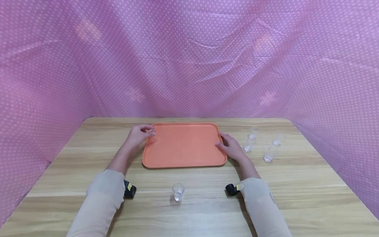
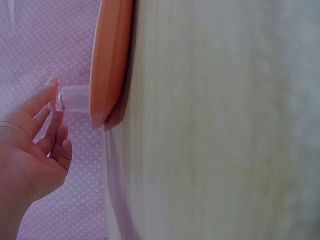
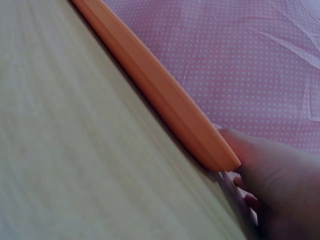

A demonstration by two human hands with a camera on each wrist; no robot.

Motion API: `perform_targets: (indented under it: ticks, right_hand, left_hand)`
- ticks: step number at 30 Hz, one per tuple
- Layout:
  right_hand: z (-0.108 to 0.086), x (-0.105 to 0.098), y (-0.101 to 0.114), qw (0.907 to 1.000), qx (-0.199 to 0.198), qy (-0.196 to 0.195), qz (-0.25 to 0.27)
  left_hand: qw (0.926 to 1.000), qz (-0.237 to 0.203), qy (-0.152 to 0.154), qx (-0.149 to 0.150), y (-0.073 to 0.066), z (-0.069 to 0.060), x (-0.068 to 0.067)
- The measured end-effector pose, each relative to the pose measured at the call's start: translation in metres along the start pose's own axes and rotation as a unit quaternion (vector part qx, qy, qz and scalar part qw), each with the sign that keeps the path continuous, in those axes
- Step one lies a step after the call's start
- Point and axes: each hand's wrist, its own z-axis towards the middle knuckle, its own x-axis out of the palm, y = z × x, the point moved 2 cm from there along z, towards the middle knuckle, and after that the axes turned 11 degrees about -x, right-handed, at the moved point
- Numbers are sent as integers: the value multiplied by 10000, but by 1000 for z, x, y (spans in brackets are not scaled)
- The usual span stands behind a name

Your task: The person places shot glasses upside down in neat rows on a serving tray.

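An orange tray (image 1: 185,144) lies flat on the wooden table. At its left end my left hand (image 1: 138,135) pinches a small clear glass (image 2: 75,98) by one end between thumb and fingers, the glass's other end at the tray in the left wrist view. My right hand (image 1: 232,148) rests at the tray's right edge, thumb over the rim and the other fingers along the outside. In the right wrist view that hand (image 3: 280,185) is at the corner of the tray (image 3: 170,100), its fingertips partly hidden.
One clear glass (image 1: 178,192) stands in front of the tray, between the forearms. Several more, among them a front one (image 1: 270,154) and a back one (image 1: 253,132), stand on the table (image 1: 308,184) at the right. Pink dotted cloth (image 1: 189,65) hangs behind and at both sides.
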Motion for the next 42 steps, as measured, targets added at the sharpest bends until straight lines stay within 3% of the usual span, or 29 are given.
perform_targets:
  ticks: [12,19,27,36,42]
  right_hand:
    - [-1,1,0,9999,85,23,52]
    - [-1,2,1,9999,132,43,30]
    - [0,1,3,9998,178,42,-9]
    - [0,1,1,9999,108,23,-11]
    - [-2,0,1,9999,121,40,52]
  left_hand:
    - [9996,-246,141,38,6,-6,-2]
    - [9942,-935,437,-312,15,-12,-7]
    - [9841,-1760,121,-201,36,-18,-13]
    - [9833,-1755,477,-95,54,-21,-10]
    - [9901,-1262,588,-169,51,-22,-3]
